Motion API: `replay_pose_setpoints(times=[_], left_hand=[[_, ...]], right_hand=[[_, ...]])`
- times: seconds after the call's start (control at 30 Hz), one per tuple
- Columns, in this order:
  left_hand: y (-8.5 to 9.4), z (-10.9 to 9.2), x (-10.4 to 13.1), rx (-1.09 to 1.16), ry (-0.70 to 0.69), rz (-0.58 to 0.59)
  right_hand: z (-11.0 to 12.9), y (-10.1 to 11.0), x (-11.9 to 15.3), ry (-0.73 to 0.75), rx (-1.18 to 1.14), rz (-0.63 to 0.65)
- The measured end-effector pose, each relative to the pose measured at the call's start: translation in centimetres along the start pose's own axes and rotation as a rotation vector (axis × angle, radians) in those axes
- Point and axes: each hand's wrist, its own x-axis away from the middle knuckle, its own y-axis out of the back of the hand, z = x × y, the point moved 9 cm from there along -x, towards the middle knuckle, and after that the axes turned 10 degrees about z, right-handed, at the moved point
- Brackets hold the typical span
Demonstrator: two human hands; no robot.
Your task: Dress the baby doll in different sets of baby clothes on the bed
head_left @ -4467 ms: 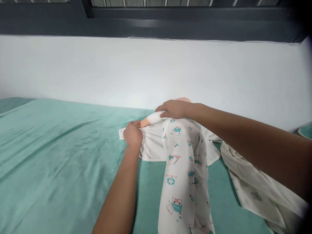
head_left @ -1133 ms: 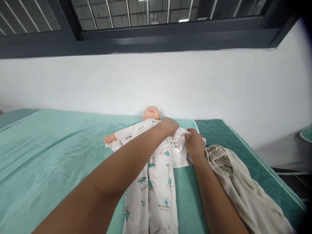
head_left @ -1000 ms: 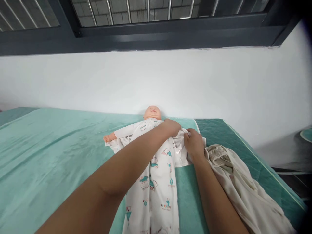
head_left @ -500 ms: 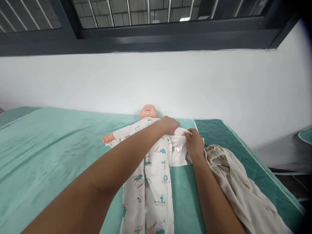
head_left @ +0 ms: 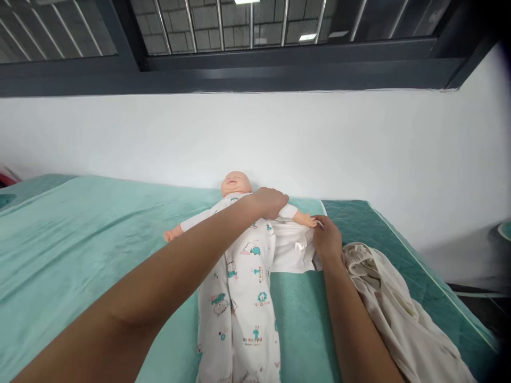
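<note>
A baby doll (head_left: pixel 236 183) lies on its back, its head toward the wall. It wears a white one-piece suit (head_left: pixel 255 298) printed with small figures. My left hand (head_left: pixel 271 203) reaches across its chest and is closed around the sleeve near the shoulder on the right. Beside the doll's bare hand (head_left: pixel 305 218), my right hand (head_left: pixel 327 236) has its fingers pinched together; what they hold is too small to make out. A white cloth garment (head_left: pixel 293 247) lies under that arm. The doll's other arm stretches out to the left.
A beige garment (head_left: pixel 391 298) lies crumpled right of my right forearm. Beneath everything is a light green cover (head_left: pixel 99 239), with a darker green quilted surface (head_left: pixel 351 218) on the right. A white wall and barred window stand behind.
The doll's hand on the right now shows bare beyond the sleeve, where white cloth covered it before. My right hand has shifted slightly right, and the camera view has moved a little.
</note>
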Motion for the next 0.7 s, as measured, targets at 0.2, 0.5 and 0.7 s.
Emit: replay_pose_setpoints(times=[0.2, 0.5, 0.7], left_hand=[[0.5, -0.6, -1.2, 0.056, -0.029, -0.03], [-0.6, -4.7, -5.1, 0.111, -0.072, -0.077], [0.9, -0.8, 5.6, 0.388, -0.067, -0.601]], right_hand=[[-1.1, 0.6, -0.4, 0.001, -0.52, -0.119], [1.3, 4.4, 2.6, 0.185, -0.481, -0.587], [7.6, -1.8, 3.5, 0.321, -0.442, -0.072]])
